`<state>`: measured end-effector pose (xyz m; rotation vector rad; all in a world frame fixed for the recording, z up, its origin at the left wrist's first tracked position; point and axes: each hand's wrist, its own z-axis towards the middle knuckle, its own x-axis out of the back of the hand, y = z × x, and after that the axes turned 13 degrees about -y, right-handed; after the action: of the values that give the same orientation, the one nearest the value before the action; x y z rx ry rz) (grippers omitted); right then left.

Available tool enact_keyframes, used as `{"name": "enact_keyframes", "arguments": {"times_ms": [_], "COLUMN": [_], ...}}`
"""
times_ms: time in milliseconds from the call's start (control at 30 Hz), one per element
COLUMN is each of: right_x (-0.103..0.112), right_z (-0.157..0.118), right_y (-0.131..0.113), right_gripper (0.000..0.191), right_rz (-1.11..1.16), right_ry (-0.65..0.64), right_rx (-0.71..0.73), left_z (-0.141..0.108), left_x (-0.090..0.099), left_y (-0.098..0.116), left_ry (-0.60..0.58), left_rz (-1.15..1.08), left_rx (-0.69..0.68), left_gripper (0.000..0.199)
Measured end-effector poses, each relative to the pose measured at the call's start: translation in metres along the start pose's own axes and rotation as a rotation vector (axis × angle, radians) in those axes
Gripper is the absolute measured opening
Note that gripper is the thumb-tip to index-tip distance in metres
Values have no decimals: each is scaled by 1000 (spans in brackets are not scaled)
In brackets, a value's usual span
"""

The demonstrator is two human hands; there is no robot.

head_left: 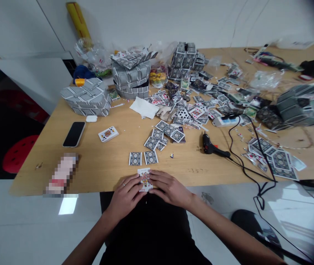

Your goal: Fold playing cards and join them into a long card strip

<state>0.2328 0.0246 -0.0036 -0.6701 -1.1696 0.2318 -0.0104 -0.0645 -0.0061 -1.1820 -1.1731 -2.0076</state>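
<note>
A face-up playing card (145,179) with a colourful figure lies at the table's front edge, between my two hands. My left hand (127,191) grips its left side, a ring on one finger. From the right, my right hand (169,187) holds the opposite side, fingers on top and thumb along the near edge. Just beyond sit two folded card pieces, a left one (135,158) and a right one (151,157), patterned backs up. Farther back is a loose pile of folded cards (157,139). A stack of cards (108,134) lies to the left, a king on top.
A black glue gun (212,145) with its cord lies right of centre, near a white power strip (225,120). Scattered cards (183,113) cover the back middle. Woven card baskets (87,98) stand behind. A phone (74,134) and white earbud case (91,119) are at left.
</note>
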Motion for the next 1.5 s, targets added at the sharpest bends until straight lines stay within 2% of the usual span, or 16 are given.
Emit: {"name": "enact_keyframes", "arguments": {"times_ms": [900, 1333, 1500], "right_x": [-2, -2, 0], "right_z": [0, 2, 2], "right_y": [1, -2, -3], "right_gripper": [36, 36, 38], "right_rz": [6, 32, 38], "right_ry": [5, 24, -6], "right_rx": [-12, -30, -46], "left_z": [4, 1, 4], "left_x": [2, 0, 3], "left_y": [2, 1, 4], "left_ry": [31, 4, -10], "left_rz": [15, 15, 1], "left_rx": [-17, 6, 22], "left_gripper": [12, 12, 13]}}
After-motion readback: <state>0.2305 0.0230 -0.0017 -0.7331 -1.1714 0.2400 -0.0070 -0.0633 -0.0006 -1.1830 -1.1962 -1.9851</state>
